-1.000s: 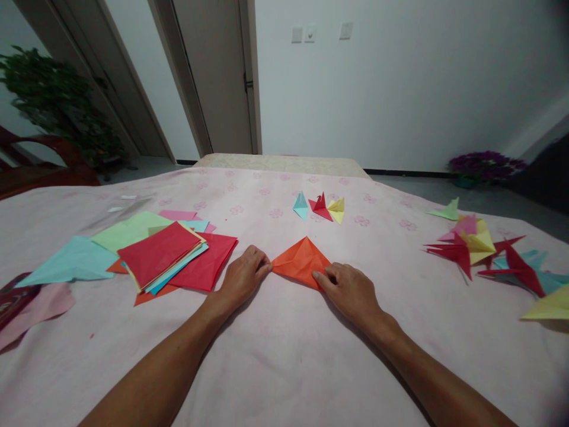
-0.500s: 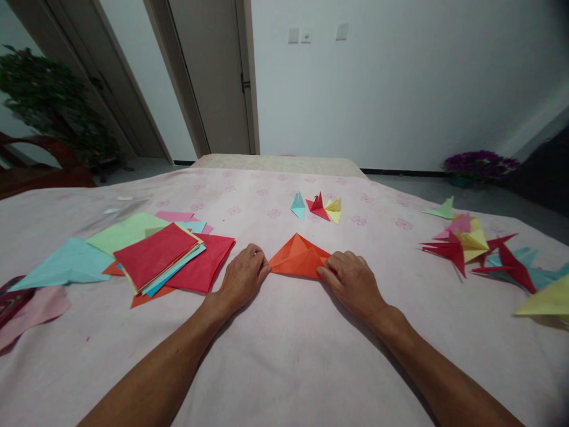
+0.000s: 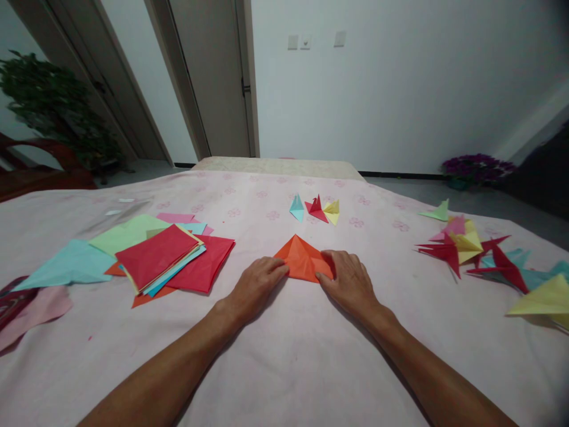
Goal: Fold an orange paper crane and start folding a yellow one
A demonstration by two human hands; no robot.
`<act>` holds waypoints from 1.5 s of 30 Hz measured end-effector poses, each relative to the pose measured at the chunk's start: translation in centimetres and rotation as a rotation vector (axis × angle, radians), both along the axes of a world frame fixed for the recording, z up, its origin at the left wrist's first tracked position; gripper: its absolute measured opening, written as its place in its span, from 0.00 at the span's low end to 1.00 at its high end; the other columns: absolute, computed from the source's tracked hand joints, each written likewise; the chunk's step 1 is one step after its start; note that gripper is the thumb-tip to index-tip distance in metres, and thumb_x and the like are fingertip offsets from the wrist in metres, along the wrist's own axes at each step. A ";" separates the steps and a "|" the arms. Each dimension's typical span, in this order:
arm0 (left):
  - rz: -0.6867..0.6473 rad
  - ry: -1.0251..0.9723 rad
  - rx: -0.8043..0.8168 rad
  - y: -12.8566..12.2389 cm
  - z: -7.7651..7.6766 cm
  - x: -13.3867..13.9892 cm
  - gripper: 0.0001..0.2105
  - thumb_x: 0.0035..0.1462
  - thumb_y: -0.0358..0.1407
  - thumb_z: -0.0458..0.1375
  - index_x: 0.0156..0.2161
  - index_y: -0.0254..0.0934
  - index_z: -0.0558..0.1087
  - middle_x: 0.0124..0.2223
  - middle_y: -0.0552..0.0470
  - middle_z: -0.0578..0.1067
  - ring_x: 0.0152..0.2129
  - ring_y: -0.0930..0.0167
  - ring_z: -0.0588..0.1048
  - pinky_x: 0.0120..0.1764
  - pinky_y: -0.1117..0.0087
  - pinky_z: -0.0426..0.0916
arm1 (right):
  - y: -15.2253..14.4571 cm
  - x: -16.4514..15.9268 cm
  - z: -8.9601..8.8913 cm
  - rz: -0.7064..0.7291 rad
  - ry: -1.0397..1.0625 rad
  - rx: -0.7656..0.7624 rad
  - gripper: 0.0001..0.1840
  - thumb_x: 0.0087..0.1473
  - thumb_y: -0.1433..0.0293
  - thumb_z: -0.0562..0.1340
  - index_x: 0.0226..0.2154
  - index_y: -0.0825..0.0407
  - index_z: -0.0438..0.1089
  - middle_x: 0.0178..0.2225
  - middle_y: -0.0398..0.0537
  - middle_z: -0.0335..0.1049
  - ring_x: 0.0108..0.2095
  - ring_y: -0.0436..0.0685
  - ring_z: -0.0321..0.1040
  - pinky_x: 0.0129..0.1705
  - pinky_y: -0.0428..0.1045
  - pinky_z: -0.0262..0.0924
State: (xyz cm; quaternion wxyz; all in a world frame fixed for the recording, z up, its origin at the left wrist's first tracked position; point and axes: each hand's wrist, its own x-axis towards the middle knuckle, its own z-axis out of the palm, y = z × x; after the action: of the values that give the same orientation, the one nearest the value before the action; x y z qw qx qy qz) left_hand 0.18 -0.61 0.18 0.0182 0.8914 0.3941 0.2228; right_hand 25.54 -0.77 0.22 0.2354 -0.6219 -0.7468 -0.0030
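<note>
An orange folded sheet of origami paper (image 3: pixel 304 261) lies on the tablecloth in front of me, creased into a low triangle with its point away from me. My left hand (image 3: pixel 262 281) covers its left corner, fingers together and pressing on the paper. At the right corner, my right hand (image 3: pixel 351 279) has the edge between thumb and fingers. Beyond the sheet stand small folded paper pieces: a light blue one (image 3: pixel 297 207), a red crane (image 3: pixel 317 209) and a yellow one (image 3: pixel 332 212).
To the left lies a pile of coloured paper, with a red stack (image 3: pixel 160 258) on top and a light blue sheet (image 3: pixel 66 264) beside it. Several folded cranes, among them a red one (image 3: pixel 502 267), lie at the right. A pink flowered tablecloth (image 3: pixel 284 356) covers the table.
My left hand has moved right, over the orange paper's left corner. My right hand's fingers have loosened and spread forward along the right corner. The view has tilted up slightly.
</note>
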 end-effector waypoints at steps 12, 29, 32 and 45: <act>-0.010 0.199 0.061 -1.1 -1.0 2.4 0.19 0.65 0.28 0.50 0.60 0.34 0.66 0.61 0.40 0.69 0.60 0.59 0.65 0.59 0.55 0.65 | -0.4 0.1 1.2 -0.149 0.125 -0.283 0.32 0.53 0.63 0.63 0.60 0.45 0.60 0.45 0.50 0.75 0.42 0.60 0.71 0.40 0.51 0.60; -0.272 0.009 -0.169 -2.0 0.7 2.9 0.29 0.66 0.42 0.51 0.68 0.40 0.50 0.68 0.44 0.57 0.67 0.65 0.51 0.67 0.56 0.48 | -3.5 -3.6 0.0 0.447 -0.141 -0.018 0.31 0.63 0.66 0.54 0.64 0.63 0.54 0.65 0.64 0.53 0.65 0.65 0.51 0.64 0.63 0.53; -0.334 0.037 -0.218 -1.8 1.1 2.3 0.29 0.66 0.41 0.51 0.69 0.43 0.49 0.70 0.47 0.54 0.68 0.63 0.48 0.67 0.52 0.46 | -3.3 -3.1 -1.2 0.392 -0.152 -0.089 0.34 0.63 0.61 0.55 0.66 0.61 0.52 0.66 0.64 0.50 0.66 0.65 0.49 0.65 0.63 0.51; 0.169 -0.038 -0.169 -0.4 -0.4 -1.5 0.19 0.66 0.38 0.50 0.60 0.39 0.64 0.61 0.43 0.68 0.58 0.62 0.66 0.59 0.56 0.60 | -3.8 -3.5 1.0 0.242 -0.298 -0.210 0.34 0.62 0.58 0.57 0.64 0.58 0.57 0.67 0.62 0.49 0.67 0.68 0.45 0.66 0.64 0.43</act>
State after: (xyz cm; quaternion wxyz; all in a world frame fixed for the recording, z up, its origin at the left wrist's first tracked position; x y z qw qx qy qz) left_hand -1.32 -0.99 -0.27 0.0817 0.8459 0.4849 0.2063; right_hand 21.99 -4.56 1.23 0.0549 -0.5414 -0.8389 0.0111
